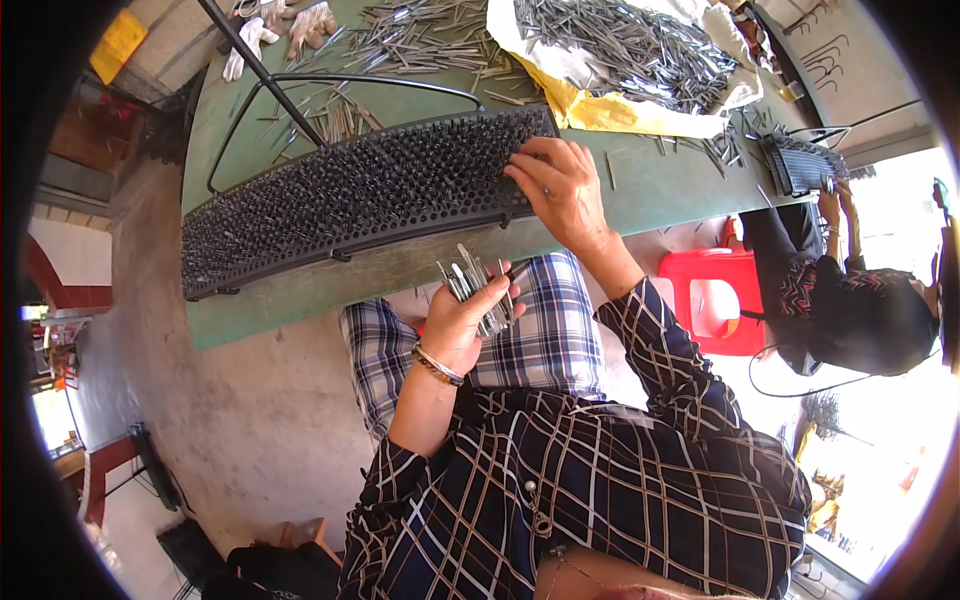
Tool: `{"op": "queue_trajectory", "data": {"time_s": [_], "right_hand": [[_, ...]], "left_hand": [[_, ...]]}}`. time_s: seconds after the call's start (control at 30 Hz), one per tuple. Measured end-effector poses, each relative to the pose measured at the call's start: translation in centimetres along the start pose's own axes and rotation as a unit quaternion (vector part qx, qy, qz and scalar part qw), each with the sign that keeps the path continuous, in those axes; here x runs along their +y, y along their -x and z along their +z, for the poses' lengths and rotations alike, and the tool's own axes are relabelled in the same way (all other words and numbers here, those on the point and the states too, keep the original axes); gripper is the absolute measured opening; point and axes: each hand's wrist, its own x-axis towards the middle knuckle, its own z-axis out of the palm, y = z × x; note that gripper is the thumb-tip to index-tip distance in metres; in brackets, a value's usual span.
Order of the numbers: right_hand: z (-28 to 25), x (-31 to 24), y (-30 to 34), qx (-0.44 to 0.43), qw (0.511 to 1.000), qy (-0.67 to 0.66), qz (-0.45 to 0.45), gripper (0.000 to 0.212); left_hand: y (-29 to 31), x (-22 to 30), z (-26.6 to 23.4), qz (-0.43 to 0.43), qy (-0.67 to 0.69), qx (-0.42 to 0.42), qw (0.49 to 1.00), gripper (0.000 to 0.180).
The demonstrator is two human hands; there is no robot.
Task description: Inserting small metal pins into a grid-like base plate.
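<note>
Dark checked shirt point(610, 480) sat closest. Left hand point(460, 322), above plaid cloth point(550, 335), had fingers curled around a bundle of thin metal rods point(468, 285). Right hand point(562, 190) was at the right end of a black perforated rack point(360, 180) on the green table point(650, 200); fingers bent, couldn't tell if pinching.

Metal rods point(467, 284) at mid-frame gleam below a matt, plastic-looking rack point(420, 229), while the tabletop point(650, 190) looks smooth, the stool point(700, 264) at right glossy plastic, the gloves point(250, 42) upper left cloth.
</note>
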Motion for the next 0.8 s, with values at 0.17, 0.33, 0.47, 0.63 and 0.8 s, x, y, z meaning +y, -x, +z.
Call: {"op": "queue_trajectory", "data": {"time_s": [0.17, 0.33, 0.47, 0.63, 0.8], "right_hand": [[0.2, -0.7, 0.1, 0.003, 1.0, -0.008, 0.003, 0.017], [-2.0, -2.7, 1.1, -0.07, 0.961, -0.215, 0.157, 0.015], [-2.3, -4.1, 2.9, -0.261, 0.853, -0.381, 0.244, 0.022], [-2.0, -3.7, 3.8, -0.251, 0.731, -0.517, 0.367, 0.019], [-3.0, -3.6, 3.5, -0.303, 0.739, -0.489, 0.35, 0.019]], "left_hand": [[0.3, 0.4, 0.4, 0.048, -0.005, 0.017, 0.999, 0.026], [0.4, 0.6, 0.4, 0.061, -0.011, 0.012, 0.998, 0.024], [0.2, 0.5, 0.3, 0.088, -0.046, 0.018, 0.995, 0.023], [0.0, 0.2, 0.3, 0.099, -0.06, 0.019, 0.993, 0.025], [-0.1, -0.1, 0.4, 0.093, -0.072, 0.01, 0.993, 0.025]]}}
